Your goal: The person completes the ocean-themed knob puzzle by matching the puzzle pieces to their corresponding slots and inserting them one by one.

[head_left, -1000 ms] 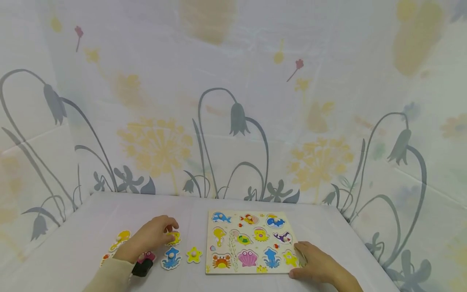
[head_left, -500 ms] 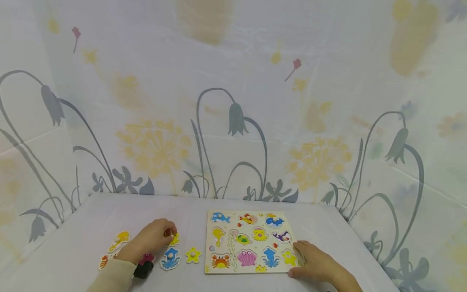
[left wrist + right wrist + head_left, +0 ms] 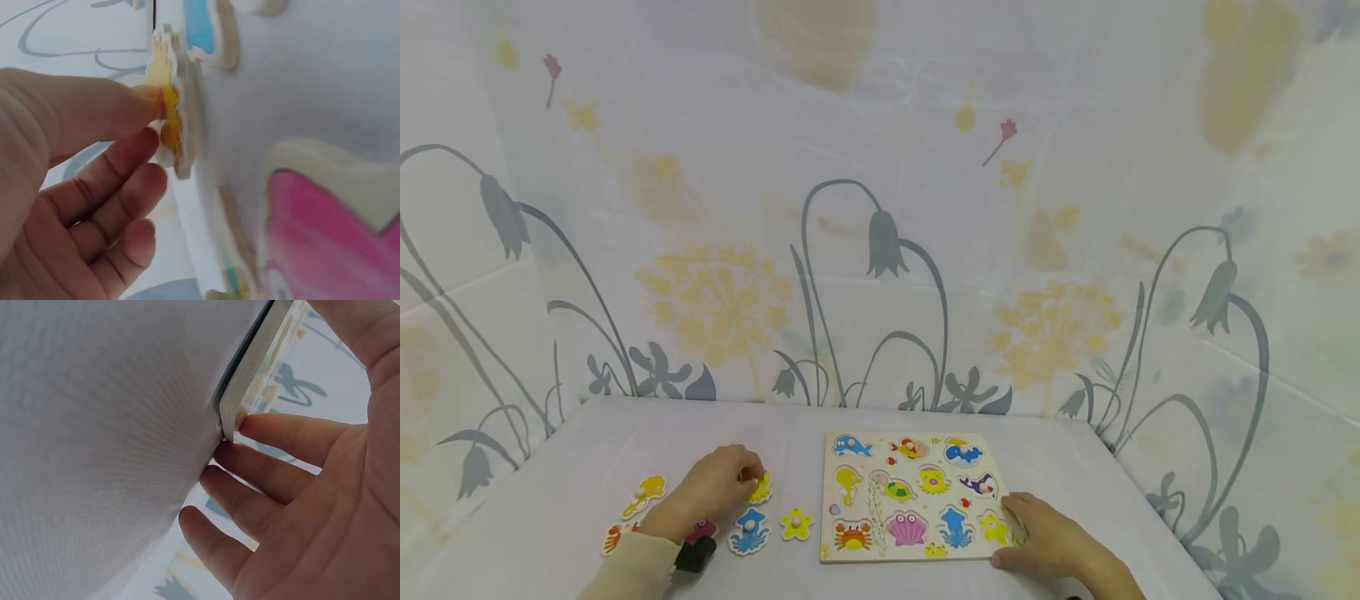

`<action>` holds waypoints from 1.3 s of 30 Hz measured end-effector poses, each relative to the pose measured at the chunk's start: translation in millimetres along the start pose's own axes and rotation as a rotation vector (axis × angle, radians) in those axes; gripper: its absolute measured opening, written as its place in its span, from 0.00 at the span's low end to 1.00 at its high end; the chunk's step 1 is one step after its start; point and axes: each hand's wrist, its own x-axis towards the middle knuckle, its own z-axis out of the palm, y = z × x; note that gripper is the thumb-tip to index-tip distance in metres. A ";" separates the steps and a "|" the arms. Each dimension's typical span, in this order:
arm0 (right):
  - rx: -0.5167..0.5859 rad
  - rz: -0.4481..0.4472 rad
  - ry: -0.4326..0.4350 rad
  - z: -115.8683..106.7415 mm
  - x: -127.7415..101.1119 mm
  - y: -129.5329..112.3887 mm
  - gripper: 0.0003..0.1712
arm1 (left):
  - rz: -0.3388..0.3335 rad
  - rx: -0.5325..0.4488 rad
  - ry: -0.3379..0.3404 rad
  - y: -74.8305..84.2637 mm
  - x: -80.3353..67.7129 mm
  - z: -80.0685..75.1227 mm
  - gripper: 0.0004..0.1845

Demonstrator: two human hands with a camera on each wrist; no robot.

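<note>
In lower left of the head view, pinching a yellow piece with the left hand, just beside a blue squid piece and near a yellow star. In lower right, touching the edge of the puzzle board with uncurled fingers of the right hand.
</note>
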 end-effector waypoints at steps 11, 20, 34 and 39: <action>0.005 -0.011 -0.004 -0.8 0.7 -3.0 0.52 | 0.198 0.029 0.096 27.5 7.5 7.8 0.04; 0.002 0.000 0.001 0.3 2.0 -2.0 0.54 | 0.391 0.044 0.048 67.0 22.1 29.5 0.02; 0.006 0.033 -0.012 3.5 3.8 0.1 0.54 | 0.485 0.079 -0.064 124.6 41.2 60.0 0.03; 0.004 0.020 -0.006 2.4 3.6 -0.3 0.54 | 0.498 0.057 -0.088 144.5 48.1 67.3 0.03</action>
